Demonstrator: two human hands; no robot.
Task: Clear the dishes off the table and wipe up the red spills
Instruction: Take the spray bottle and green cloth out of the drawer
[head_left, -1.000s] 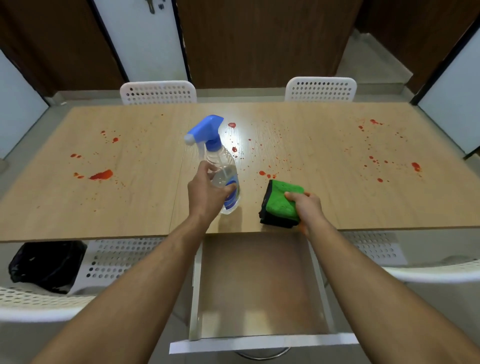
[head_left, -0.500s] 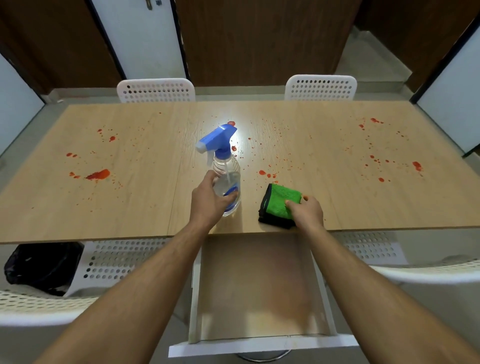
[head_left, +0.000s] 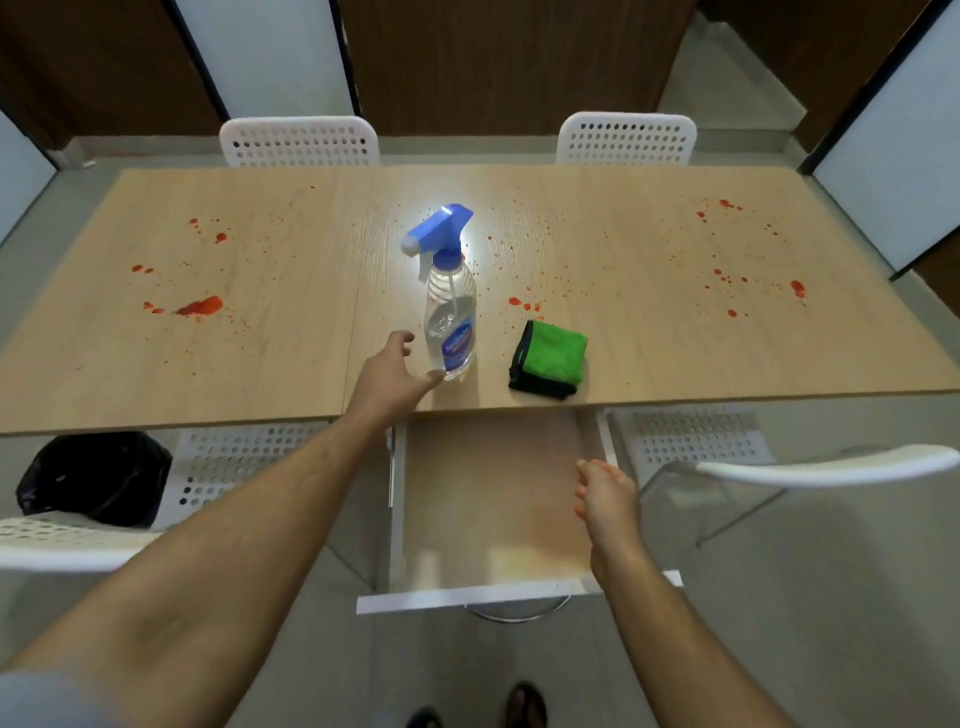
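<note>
Both released: left hand (head_left: 390, 375) beside bottle (head_left: 450, 323); right hand (head_left: 607, 496) off cloth (head_left: 549, 358).

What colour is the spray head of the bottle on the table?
Blue, with a white nozzle tip; the spray head shows clearly in the head view.
</note>
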